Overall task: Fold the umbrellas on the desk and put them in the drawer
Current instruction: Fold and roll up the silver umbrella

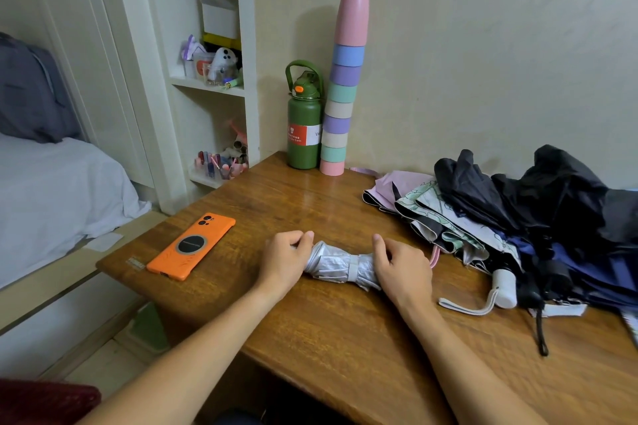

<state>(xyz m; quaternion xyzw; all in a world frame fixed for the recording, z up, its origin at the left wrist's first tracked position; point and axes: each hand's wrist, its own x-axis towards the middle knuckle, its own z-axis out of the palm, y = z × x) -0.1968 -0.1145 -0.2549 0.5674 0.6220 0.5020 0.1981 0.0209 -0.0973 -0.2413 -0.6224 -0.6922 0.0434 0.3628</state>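
The wooden desk (345, 338) fills the lower right of the view, set against a plain wall. To the right of the right-hand fingers a heap of unfolded umbrellas (538, 231) covers that end of the desk: black and navy canopies on top, a leaf-print one and a pale pink one spreading toward the wall, with a white handle (504, 288) and its strap poking out at the near edge, just beside the right wrist. Far beyond the fingers, at the wall, stands a tall stack of pastel cups (345, 86), touching or almost touching a green bottle (304, 124) on its left. Left of the left-hand fingers, well apart from them, an orange phone (192, 246) lies face down near the desk's left edge. Past the desk are white shelves with small clutter and a bed with a grey pillow.

Between the 2 hands lies the silver umbrella (340, 264), rolled tight, with its strap wrapped round it nearer the right hand. It rests on the desk. The left hand (284, 257) has its fingers curled round the umbrella's left end, thumb on top. The right hand (400, 264) grips the right end, fingers curled over and hiding it. No drawer shows in the view.
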